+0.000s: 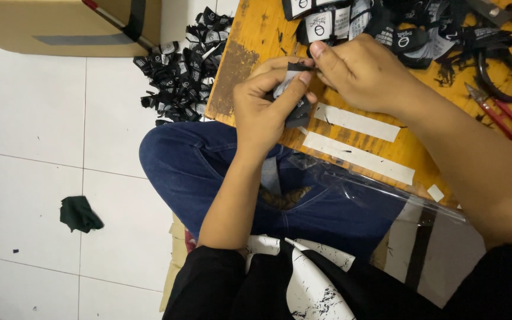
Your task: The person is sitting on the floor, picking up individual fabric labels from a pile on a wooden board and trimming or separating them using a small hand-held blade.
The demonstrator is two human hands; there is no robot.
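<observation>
Clearly, both hands met over the near edge of the wooden table [256, 35], just above frame centre: the left hand [265, 112] was curled narrowly around a small stack of black fabric labels [294, 101], thumb pressing them against the fingers, while the right hand [365, 74] pinched the top label's end between thumb and forefinger. To do this well, I judged, the left thumb should keep the stack square and firm so only one label moved under the right fingertips, and the pinch should stay at the very tip. A heap of loose labels [386, 26] lay along the table's far side at the upper middle of the frame, and another heap [185, 71] sat on the white floor tiles at the upper left, beside a cardboard box [42, 24] whose contents were hidden. Red thread snips [499, 112] and black scissors [508, 71] lay at the right. A clear plastic bag [374, 189] draped from the table over the lap; what it held could not be told.
</observation>
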